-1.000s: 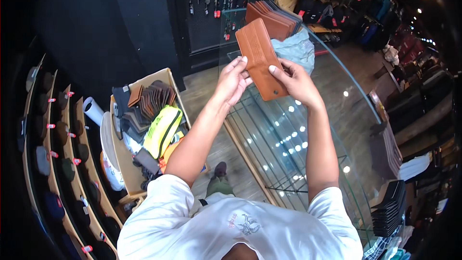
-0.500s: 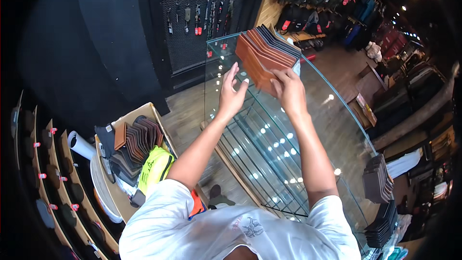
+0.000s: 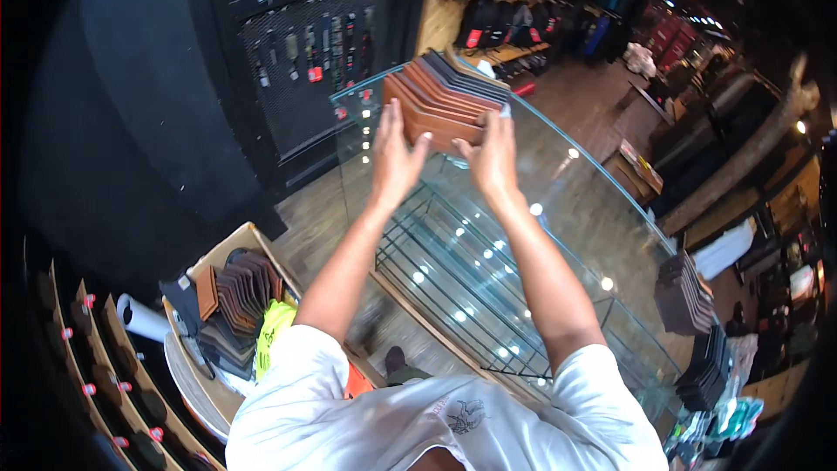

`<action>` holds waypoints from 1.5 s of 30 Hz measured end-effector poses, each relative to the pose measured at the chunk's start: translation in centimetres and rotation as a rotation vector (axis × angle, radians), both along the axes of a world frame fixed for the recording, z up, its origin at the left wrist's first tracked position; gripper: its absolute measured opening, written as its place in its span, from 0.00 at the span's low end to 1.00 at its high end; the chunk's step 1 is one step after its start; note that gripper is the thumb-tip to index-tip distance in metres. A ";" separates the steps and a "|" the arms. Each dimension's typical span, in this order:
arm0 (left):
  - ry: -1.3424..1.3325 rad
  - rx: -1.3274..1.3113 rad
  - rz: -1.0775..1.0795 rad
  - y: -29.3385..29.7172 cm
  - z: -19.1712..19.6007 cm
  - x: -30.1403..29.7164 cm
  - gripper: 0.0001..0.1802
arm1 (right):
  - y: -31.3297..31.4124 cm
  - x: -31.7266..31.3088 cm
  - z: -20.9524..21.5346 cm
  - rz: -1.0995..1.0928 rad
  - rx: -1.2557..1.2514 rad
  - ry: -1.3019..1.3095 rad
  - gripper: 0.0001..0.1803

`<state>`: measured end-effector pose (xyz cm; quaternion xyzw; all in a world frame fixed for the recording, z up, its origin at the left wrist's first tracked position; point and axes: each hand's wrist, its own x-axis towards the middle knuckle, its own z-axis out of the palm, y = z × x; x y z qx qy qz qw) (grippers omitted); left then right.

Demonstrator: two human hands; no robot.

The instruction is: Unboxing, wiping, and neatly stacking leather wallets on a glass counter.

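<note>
A row of leather wallets (image 3: 449, 92), brown in front and black behind, stands partly unfolded on the glass counter (image 3: 558, 201). At the near end of the row, a brown wallet (image 3: 436, 129) is held between my two hands. My left hand (image 3: 398, 161) grips its left end, fingers along the outer side and thumb at the near face. At the right end, my right hand (image 3: 494, 157) has its fingers over the edge and its thumb low on the front. The wallets' far ends are partly hidden behind each other.
An open cardboard box (image 3: 253, 240) with more wallets and a yellow package (image 3: 275, 331) is at my left, beside cap shelves (image 3: 113, 375). Further stacks of wallets (image 3: 684, 296) stand on the counter's right end. A mesh panel (image 3: 323, 113) hangs with straps.
My left hand has closed in from apart onto the front wallet. That wallet, tilted in my right hand before, now sits squarer against the row. The whole view has shifted.
</note>
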<state>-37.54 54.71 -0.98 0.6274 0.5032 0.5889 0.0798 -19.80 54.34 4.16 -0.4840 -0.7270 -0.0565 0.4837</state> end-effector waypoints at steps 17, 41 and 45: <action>-0.018 0.221 -0.430 -11.9 8.9 15.6 0.28 | -27.7 25.1 8.9 -0.190 -0.183 -0.228 0.32; -0.025 0.000 -0.735 -17.3 7.2 16.2 0.24 | -16.0 30.4 7.2 -0.362 -0.559 -0.583 0.47; -0.013 0.000 -0.635 -14.5 6.2 11.0 0.24 | -7.7 17.8 7.2 -0.223 -0.534 -0.537 0.47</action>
